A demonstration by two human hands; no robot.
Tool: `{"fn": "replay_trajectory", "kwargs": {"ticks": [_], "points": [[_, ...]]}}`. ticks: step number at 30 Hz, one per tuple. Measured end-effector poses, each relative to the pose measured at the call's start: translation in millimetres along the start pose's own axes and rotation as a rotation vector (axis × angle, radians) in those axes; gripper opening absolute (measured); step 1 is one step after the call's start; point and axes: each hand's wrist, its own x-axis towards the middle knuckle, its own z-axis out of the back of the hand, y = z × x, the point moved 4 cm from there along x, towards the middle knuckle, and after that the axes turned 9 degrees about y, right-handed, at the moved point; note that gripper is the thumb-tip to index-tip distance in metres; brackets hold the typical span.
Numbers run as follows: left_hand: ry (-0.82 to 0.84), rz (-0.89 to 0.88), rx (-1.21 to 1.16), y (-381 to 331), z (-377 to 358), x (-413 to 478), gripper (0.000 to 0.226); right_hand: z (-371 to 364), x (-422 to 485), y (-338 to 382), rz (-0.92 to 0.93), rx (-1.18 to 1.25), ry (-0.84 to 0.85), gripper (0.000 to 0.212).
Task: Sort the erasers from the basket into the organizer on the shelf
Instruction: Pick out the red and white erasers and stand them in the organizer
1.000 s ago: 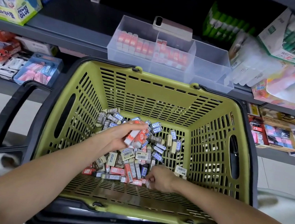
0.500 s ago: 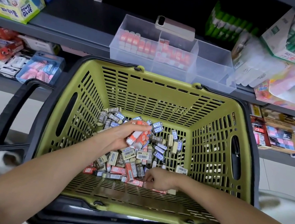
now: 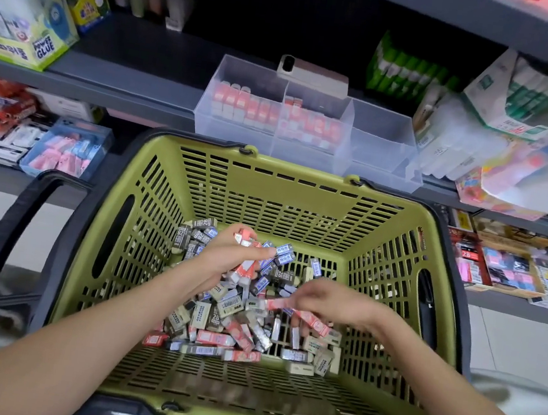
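Observation:
An olive green basket [image 3: 301,197] holds a heap of several small erasers [image 3: 220,325] in red, blue and grey-beige sleeves. My left hand [image 3: 228,257] hovers over the heap and grips a bunch of red erasers [image 3: 245,271]. My right hand [image 3: 333,304] is lifted above the pile and pinches red erasers [image 3: 304,316], blurred by motion. On the shelf behind the basket stands a clear organizer [image 3: 307,149] with three compartments. Red erasers fill the left and middle ones; the right one looks empty.
A phone [image 3: 313,76] lies on the organizer's back rim. Glue boxes [image 3: 22,28] sit at the shelf's left, green glue sticks and plastic packs [image 3: 481,136] at its right. The basket's black handle [image 3: 10,237] sticks out left. Lower shelves carry more stationery.
My right hand has lifted from the basket floor with red erasers and moved up toward my left hand. My left hand has stayed over the heap, still holding its bunch.

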Motion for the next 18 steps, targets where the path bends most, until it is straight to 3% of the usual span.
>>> {"fn": "replay_trajectory", "kwargs": {"ticks": [3, 5, 9, 15, 18], "points": [[-0.060, -0.060, 0.089, -17, 4, -4, 0.052, 18, -19, 22, 0.175, 0.392, -0.076, 0.019], [0.001, -0.076, -0.019, -31, 1, -12, 0.056, 26, -26, 38, 0.272, 0.535, -0.117, 0.018], [0.160, -0.163, -0.371, -58, -5, -24, 0.040, 24, -30, 68, 0.399, 0.670, -0.115, 0.025], [0.110, -0.308, -0.291, -85, 3, -36, 0.046, 21, -25, 93, 0.514, 0.807, -0.100, 0.025], [0.108, -0.368, -0.249, -100, 9, -37, 0.047, 31, -34, 100, 0.491, 0.633, -0.184, 0.045]]}}
